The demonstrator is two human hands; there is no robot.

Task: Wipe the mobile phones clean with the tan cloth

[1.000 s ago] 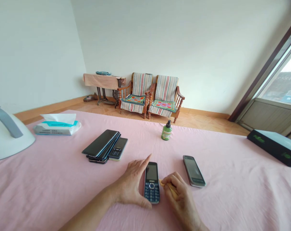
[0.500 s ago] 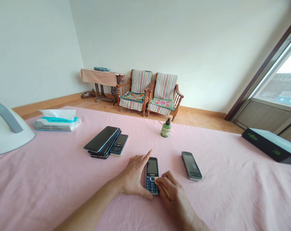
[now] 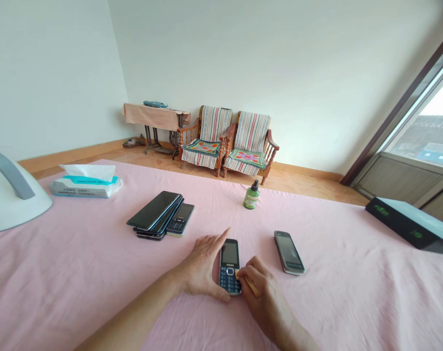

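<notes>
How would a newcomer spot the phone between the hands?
On the pink cloth, find the left hand, thumb and forefinger spread. In that spread lies the blue keypad phone. Unlike the other phones, it has a tan piece at its keys, in the right hand.

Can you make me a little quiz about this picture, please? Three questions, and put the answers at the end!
1. True or false: the green bottle is lying on its side.
2. Which hand is gripping the yellowish item?
3. Fill in the blank: the left hand is spread along one side of a ___.

Key:
1. False; it stands upright.
2. The right hand.
3. Phone.
</notes>
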